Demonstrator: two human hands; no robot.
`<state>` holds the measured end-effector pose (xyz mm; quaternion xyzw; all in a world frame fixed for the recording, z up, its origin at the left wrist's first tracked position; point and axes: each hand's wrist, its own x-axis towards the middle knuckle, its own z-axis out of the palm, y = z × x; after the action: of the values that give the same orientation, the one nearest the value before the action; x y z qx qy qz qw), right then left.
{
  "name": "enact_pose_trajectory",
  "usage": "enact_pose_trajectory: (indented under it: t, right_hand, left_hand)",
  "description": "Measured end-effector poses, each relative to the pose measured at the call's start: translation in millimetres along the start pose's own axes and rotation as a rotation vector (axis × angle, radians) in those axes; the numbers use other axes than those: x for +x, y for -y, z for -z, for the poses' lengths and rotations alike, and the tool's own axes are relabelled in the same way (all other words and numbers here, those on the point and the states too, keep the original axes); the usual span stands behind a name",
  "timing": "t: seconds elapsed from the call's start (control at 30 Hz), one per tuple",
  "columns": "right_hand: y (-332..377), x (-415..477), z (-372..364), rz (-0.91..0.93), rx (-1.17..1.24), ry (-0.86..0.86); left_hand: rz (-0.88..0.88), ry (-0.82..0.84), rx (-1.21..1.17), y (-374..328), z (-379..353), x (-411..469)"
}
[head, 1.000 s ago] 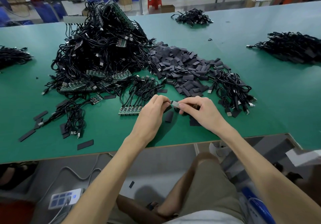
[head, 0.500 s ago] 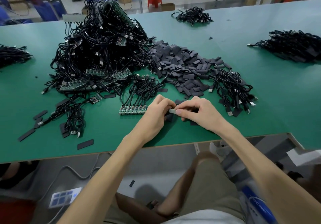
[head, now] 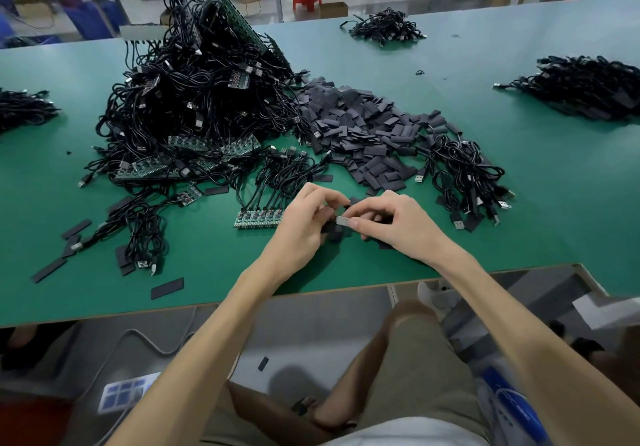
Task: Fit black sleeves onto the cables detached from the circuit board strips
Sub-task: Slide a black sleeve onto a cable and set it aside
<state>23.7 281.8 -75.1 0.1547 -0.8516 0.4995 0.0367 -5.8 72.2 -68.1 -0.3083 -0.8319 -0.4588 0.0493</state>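
Pinching one plug (head: 343, 221), right hand (head: 398, 229) meets left hand (head: 303, 226) holding one sleeve (head: 334, 233).

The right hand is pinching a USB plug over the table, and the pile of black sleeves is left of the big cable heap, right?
No. The head view shows the pile of black sleeves right of the big cable heap, not left. The right hand pinches the USB plug.
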Motion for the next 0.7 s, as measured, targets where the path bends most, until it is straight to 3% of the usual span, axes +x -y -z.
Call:
enact_pose_trajectory:
  t: [0.13, 0.4, 0.57, 0.7]
  right_hand:
    - [-2, 0, 0, 0.010, -0.112, 0.022]
    - [1, 0, -1, 0.012, -0.109, 0.010]
    - [7, 0, 1, -0.033, 0.077, -0.045]
    - [7, 0, 6, -0.076, 0.189, -0.124]
  left_hand:
    - [-0.015, 0.049, 0.029, 2, -5, -1]
    - [-0.050, 0.039, 0.057, 2, -6, -3]
    - [-0.095, -0.024, 0.110, -6, -4, -4]
    - [-0.107, 0.031, 0.143, -9, -4, -5]
